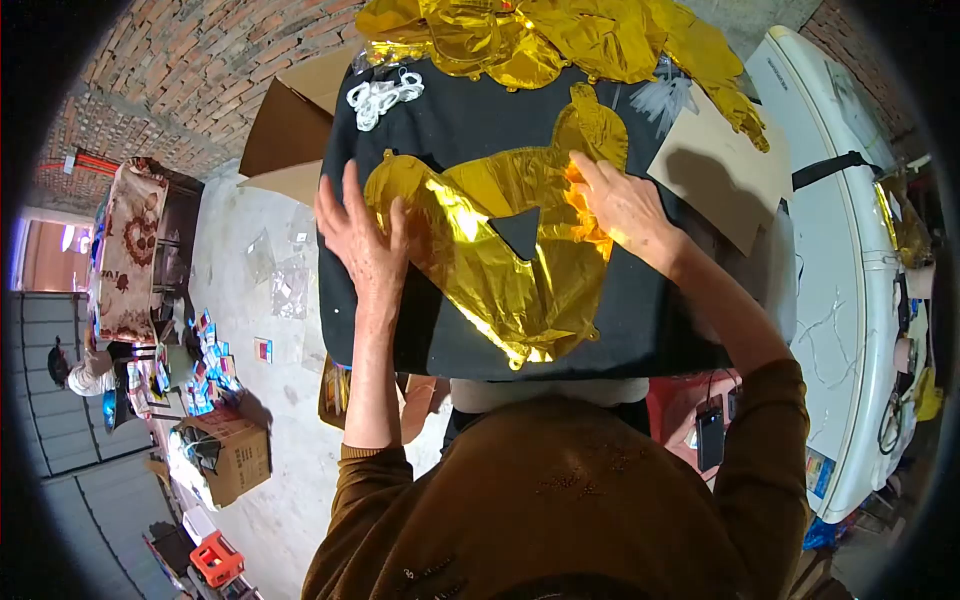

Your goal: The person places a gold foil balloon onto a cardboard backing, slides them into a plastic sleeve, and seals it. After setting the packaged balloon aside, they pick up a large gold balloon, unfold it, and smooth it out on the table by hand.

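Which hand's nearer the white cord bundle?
Left. The left hand is just below the white cord bundle in view; the right hand is farther, at the right of the gold foil.

Gold foil balloon | flat, creased | on black cloth

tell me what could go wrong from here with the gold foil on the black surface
The gold foil piece could crease further or tear, as it already looks crumpled by the right hand.
Its lower tip lies close to the near edge of the black surface, so a tug might drag it over.
The gold foil pile at the far side might slip if bumped.
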Demonstrator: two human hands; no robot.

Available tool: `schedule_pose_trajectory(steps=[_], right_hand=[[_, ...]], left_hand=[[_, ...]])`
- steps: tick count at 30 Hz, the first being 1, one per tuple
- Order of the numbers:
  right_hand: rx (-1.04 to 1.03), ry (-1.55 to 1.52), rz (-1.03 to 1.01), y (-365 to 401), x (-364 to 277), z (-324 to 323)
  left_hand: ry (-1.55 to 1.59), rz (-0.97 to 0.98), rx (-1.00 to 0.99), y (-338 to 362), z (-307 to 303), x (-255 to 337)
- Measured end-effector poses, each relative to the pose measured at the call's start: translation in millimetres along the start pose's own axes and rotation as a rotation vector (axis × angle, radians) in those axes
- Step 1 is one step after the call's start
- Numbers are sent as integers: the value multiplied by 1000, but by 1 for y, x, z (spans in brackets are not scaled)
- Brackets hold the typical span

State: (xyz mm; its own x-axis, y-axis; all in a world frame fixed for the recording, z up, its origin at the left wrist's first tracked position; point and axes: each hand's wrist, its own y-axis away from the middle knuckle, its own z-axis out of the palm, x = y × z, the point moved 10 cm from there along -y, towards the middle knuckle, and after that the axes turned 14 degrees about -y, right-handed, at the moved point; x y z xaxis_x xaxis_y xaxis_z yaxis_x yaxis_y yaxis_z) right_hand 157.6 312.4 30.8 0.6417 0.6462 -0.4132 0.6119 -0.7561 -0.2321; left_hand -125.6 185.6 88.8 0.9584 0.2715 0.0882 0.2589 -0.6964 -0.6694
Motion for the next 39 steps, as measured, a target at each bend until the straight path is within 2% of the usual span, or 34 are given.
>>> schedule_pose_trajectory(steps=[1,3,5,7,8,9,11,14,17,18,19,21,24,27,30,34,39], right_hand=[[33,16,-74,3,-10,-6],[101,45,-227,14,-35,-18],[121,120,-392,39,-67,-8],[-12,61,-429,67,-103,7],[-104,112,-466,87,-115,28],[-223,7,-477,105,-123,48],[-299,-65,-616,132,-143,66],[-241,-314,-660,123,-169,41],[-160,-382,-603,98,-166,12],[-63,-308,-626,90,-158,6],[-87,-226,-566,76,-148,3],[0,-151,-474,47,-123,-8],[59,-126,-422,7,-90,-6],[-103,-57,-247,-16,-66,29],[-50,-86,-378,-15,-65,45],[-242,172,-191,-34,-7,63],[-54,155,-24,-77,56,48]], left_hand=[[38,77,17,-5,-7,15],[243,232,-138,-4,16,48],[123,299,-305,26,52,78],[27,354,-534,46,90,95],[-39,399,-469,48,99,99],[-50,424,-460,44,103,102],[-69,472,-438,35,110,103],[-5,544,-399,23,114,96],[61,578,-356,11,99,90],[85,579,-342,9,91,91],[110,581,-328,6,78,94],[147,594,-342,9,60,113],[115,632,-497,47,75,138],[23,629,-496,69,85,146],[19,634,-535,67,84,147],[54,606,-486,63,77,148],[59,606,-480,65,76,147]])
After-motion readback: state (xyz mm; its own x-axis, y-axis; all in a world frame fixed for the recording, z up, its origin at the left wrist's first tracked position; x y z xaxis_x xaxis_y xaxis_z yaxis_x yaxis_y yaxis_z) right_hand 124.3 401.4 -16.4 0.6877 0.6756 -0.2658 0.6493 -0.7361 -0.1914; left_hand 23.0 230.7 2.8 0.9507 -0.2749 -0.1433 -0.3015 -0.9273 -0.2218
